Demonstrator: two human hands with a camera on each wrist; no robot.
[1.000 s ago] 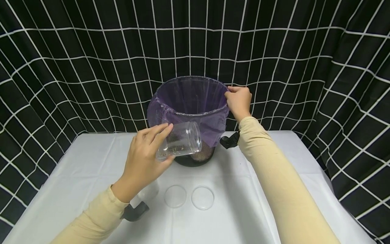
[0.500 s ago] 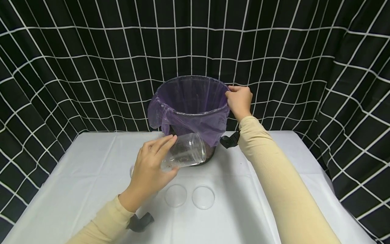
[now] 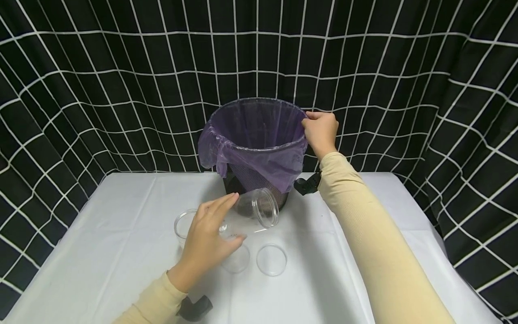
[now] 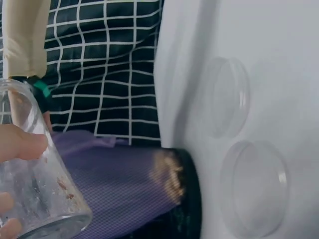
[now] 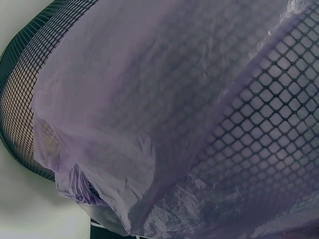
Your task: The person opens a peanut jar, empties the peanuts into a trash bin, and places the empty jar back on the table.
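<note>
My left hand [image 3: 208, 238] grips a clear jar [image 3: 259, 209] lying tilted on its side above the table, its uncovered mouth toward the right. In the left wrist view, brown bits cling inside the jar [image 4: 60, 194]. Behind it stands a black mesh wastebasket [image 3: 243, 177] lined with a purple bag [image 3: 267, 164] folded over the rim. At the rim's right side, my right hand [image 3: 321, 130] pinches the bag's edge; the right wrist view shows the bag [image 5: 99, 99] and mesh but not the fingers.
Two clear round lids [image 3: 271, 259] lie on the white table [image 3: 121, 252] in front of the jar, one partly behind the left thumb. Another clear jar [image 3: 180, 225] stands left of my left hand, partly hidden. A black gridded curtain [image 3: 162, 90] surrounds the table.
My left hand has lowered the jar and brought it slightly right, away from the bag's front. The other jar now shows beside it. My right hand stays at the rim.
</note>
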